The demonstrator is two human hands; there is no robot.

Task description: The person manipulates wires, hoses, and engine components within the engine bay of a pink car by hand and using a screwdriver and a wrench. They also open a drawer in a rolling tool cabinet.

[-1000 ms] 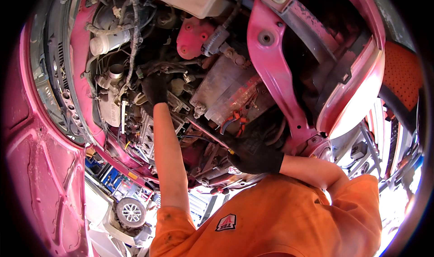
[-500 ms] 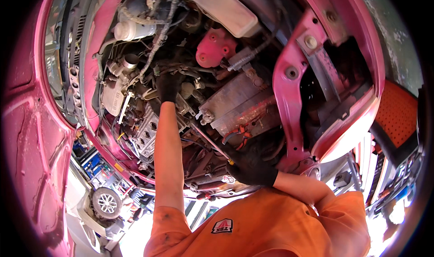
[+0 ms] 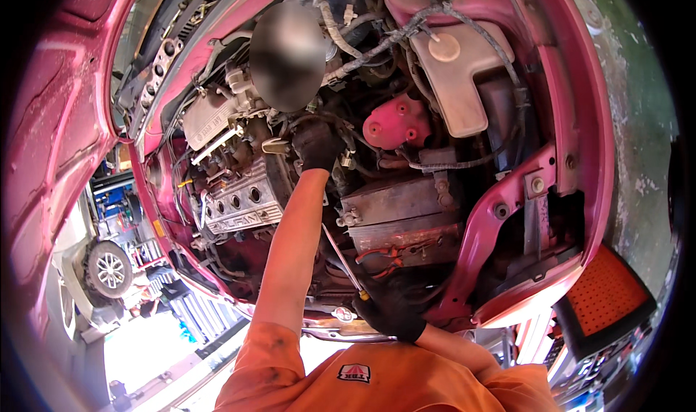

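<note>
My right hand (image 3: 391,310), in a black glove, is closed round the handle end of a long screwdriver (image 3: 341,258). Its thin shaft slants up and left between the engine and the battery (image 3: 406,239); where the tip ends is hard to make out. My left hand (image 3: 317,144), also black-gloved, reaches deep into the engine bay among hoses and wiring beside the engine (image 3: 243,205). Its fingers are lost in the dark there. Orange-handled pliers (image 3: 382,256) lie against the battery's near side, just above my right hand.
Right of my left hand is a pink bracket (image 3: 397,122), with a pale plastic reservoir (image 3: 464,111) beyond it. The raised pink hood (image 3: 58,158) borders the left. An orange perforated panel with a black edge (image 3: 605,300) is at the lower right.
The whole view has swung, so the engine bay sits farther right and shows more at the top. My left hand stays among the hoses, and my right hand keeps the screwdriver.
</note>
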